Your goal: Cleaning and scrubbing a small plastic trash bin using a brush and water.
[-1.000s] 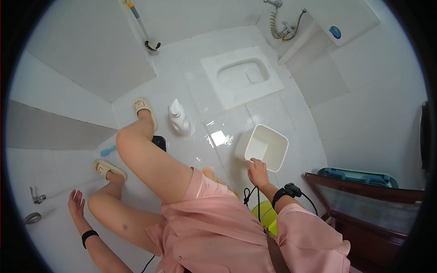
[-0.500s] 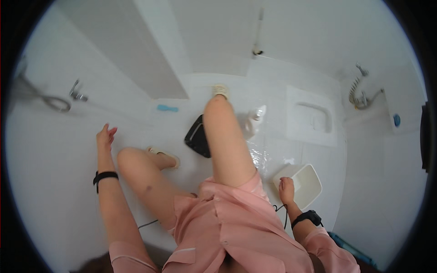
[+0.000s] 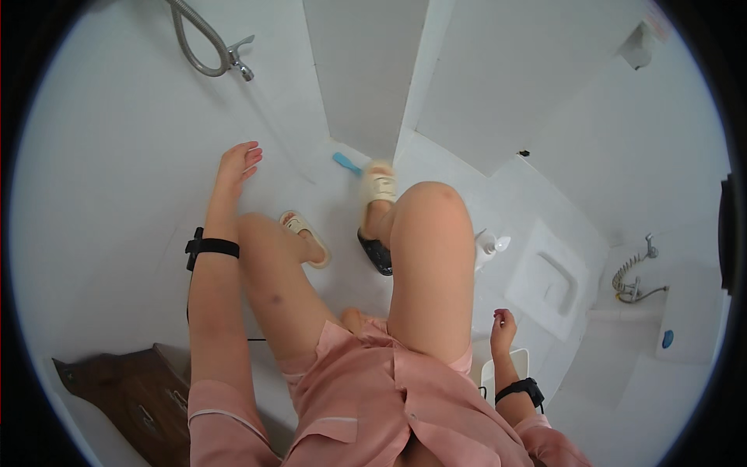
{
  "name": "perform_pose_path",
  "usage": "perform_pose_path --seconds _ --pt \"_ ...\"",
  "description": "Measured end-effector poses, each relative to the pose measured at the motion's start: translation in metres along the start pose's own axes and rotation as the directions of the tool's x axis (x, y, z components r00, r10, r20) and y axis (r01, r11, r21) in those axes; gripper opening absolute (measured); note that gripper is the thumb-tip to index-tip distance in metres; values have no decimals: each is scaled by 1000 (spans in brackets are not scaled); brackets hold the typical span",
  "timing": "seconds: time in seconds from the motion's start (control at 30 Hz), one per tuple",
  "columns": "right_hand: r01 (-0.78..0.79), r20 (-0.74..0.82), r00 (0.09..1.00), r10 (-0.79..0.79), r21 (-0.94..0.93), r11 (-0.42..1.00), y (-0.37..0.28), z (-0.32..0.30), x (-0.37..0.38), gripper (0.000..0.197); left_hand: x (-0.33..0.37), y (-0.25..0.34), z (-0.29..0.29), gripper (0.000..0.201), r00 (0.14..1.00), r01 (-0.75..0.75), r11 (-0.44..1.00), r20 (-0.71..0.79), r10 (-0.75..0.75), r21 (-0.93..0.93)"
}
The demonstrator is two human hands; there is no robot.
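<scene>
Above my left knee, beside the white wall, my left hand is raised with its fingers apart and nothing in it. My right hand hangs over the white bin, its fingers loosely curled, and I see nothing in them. Both wrists wear black straps. A cream slipper on my lifted right foot is in front of a black scale-like flat object, partly hidden by my leg. The other slipper is on the floor.
A light blue brush-like object lies by the partition's foot. A white bottle stands right of my knee, near a squat toilet. A tap with a hose is on the left wall, and a brown bag-like item lies lower left.
My view has turned left, so the room has shifted right and the brown item has come into sight. My right foot has lifted and swung left. The bin is now mostly hidden.
</scene>
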State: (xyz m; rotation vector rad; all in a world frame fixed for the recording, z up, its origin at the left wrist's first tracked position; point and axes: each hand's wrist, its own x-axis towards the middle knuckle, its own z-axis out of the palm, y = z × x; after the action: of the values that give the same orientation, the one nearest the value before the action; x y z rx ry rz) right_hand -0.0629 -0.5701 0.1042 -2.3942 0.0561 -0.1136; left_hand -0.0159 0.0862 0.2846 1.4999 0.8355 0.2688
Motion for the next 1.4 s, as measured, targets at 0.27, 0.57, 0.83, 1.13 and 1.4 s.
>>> perform_pose_path --seconds 0.27,0.57,0.83,1.13,1.4 --pt "-65 207 977 45 90 994 -36 41 19 13 8 -7 10 37 999 11 1000 -44 -11 -21" --pt "-61 445 895 -4 132 989 -67 97 66 16 26 -16 6 33 998 42 999 -50 -43 -6" --pt "11 534 845 -32 43 999 -68 153 75 14 39 -15 -8 32 997 74 996 -23 -73 41" --pt "96 734 679 6 -98 991 -68 221 47 21 50 -10 -13 31 995 100 994 6 -100 34" --pt "124 797 602 51 -157 980 -88 245 41 22 55 -1 -15 29 998 47 999 45 -47 6"
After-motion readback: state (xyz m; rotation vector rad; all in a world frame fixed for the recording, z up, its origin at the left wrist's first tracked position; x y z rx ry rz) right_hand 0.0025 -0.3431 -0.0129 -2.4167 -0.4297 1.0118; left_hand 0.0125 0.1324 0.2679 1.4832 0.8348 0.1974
